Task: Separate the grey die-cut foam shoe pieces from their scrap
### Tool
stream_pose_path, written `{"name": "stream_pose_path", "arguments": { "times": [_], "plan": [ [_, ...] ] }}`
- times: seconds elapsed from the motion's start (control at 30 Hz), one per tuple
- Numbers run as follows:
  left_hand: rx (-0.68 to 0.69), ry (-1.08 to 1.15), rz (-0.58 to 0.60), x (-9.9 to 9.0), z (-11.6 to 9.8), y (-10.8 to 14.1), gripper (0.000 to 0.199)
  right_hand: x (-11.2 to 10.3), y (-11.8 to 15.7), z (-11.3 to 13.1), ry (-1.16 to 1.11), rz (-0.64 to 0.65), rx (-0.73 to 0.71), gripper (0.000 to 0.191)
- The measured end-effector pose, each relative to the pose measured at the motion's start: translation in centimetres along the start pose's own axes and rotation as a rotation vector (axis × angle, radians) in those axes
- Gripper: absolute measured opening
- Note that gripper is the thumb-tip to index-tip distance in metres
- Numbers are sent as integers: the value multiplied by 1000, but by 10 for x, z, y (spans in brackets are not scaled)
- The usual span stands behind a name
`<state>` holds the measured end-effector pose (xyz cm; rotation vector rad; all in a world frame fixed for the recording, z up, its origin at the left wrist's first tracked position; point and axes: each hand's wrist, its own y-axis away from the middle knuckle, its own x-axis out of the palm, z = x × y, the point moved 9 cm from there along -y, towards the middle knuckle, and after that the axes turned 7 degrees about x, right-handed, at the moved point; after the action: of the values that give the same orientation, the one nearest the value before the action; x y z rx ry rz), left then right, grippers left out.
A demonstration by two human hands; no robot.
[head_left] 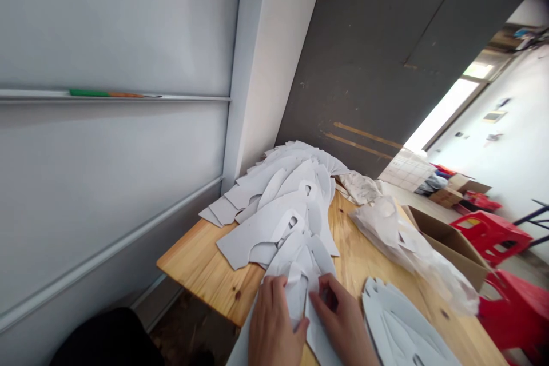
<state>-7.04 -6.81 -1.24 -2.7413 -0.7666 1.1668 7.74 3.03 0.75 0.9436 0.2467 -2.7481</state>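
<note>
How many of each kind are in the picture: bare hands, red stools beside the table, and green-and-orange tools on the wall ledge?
Bare hands (left hand, right hand): 2
Red stools (upper stool, lower stool): 2
Green-and-orange tool: 1
Total: 5

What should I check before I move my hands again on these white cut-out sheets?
1. Left hand and right hand both at the nearest cut-out sheet: ok.
2. Fingers gripping it firmly, not just resting: cannot tell.
3. Fanned pile squared up neatly: not ok, its sheets overlap at different angles.
4. Smaller stack on the wooden table, right of your right hand: ok.
5. Plastic bag off your hands: ok, it lies beyond the smaller stack.
6. Green-and-orange tool out of the way: ok, it's on the wall ledge.
</note>
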Motion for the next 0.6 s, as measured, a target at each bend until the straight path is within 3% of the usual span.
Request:
{"name": "stream_pose_path", "arguments": {
  "times": [0.13, 0.33, 0.6],
  "plan": [
    [12, 1, -24, -1, -1, -1, 56, -9, -2, -3, -31, -76, 2, 27],
    [3, 67, -34, -10, -7, -3, 55, -5, -8, -8, -98, 42, 67, 27],
    [-13, 113, -5, -15, -9, -5, 50, -2, -4, -5, -48, 45, 68, 32]
  ]
}}
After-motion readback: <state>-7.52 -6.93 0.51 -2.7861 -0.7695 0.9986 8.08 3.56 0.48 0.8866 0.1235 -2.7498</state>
